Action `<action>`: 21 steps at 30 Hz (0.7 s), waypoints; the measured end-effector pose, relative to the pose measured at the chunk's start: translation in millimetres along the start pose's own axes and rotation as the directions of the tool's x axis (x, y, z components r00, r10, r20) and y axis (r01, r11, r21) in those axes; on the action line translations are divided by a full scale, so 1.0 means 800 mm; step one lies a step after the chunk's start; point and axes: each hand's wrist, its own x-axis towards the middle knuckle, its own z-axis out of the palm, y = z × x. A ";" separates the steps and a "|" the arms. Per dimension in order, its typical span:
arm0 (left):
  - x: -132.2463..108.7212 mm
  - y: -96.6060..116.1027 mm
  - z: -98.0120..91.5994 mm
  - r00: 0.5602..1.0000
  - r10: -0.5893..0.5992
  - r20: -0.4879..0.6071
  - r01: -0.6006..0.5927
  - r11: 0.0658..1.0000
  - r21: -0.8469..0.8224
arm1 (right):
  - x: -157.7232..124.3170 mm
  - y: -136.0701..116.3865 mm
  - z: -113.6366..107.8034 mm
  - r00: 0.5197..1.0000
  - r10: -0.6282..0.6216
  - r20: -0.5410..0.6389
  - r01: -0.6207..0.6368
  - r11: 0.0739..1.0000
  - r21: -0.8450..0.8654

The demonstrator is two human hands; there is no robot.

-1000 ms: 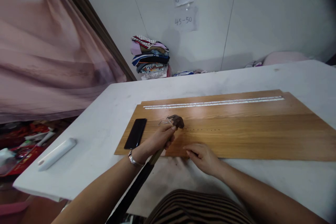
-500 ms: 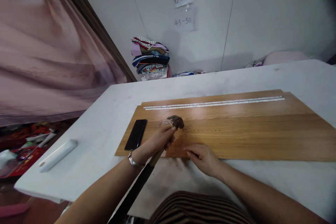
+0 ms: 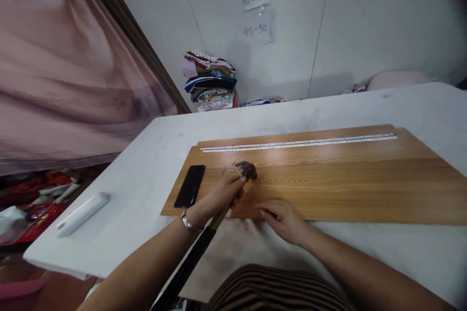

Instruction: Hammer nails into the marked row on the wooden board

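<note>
My left hand [image 3: 228, 193] is wrapped round a claw hammer [image 3: 249, 171], close behind its head. The dark head is low over the wooden board [image 3: 357, 180], at the left end of a row of small dark nail heads or marks [image 3: 280, 181]. Whether the head touches a nail is too small to tell. The hammer's black grip runs back under my left forearm. Several loose nails [image 3: 230, 171] lie just left of the hammer head. At the board's front edge rests my right hand [image 3: 282, 218], fingers curled in, with nothing visible in them.
On the board's left part lies a black phone [image 3: 189, 186]. Two white measuring strips [image 3: 299, 144] run along its back. A white oblong case [image 3: 82, 215] sits on the white table [image 3: 127, 170]. Folded clothes [image 3: 209, 80] are stacked beyond, and a pink curtain [image 3: 65, 58] hangs left.
The view has shifted very slightly. The hammer head stays over nearly the same spot, and both hands keep their positions.
</note>
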 end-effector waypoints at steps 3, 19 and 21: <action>-0.002 0.005 -0.001 1.000 0.011 -0.018 -0.011 1.000 -0.009 | -0.001 0.001 0.000 1.000 -0.004 0.000 0.004 1.000 0.013; 0.000 0.000 0.001 1.000 -0.012 0.001 0.012 1.000 0.019 | 0.000 -0.001 -0.001 1.000 -0.012 -0.011 0.012 1.000 0.009; -0.002 0.002 0.000 1.000 -0.011 -0.011 0.012 1.000 0.014 | 0.000 0.000 -0.001 1.000 -0.011 -0.010 0.011 1.000 0.010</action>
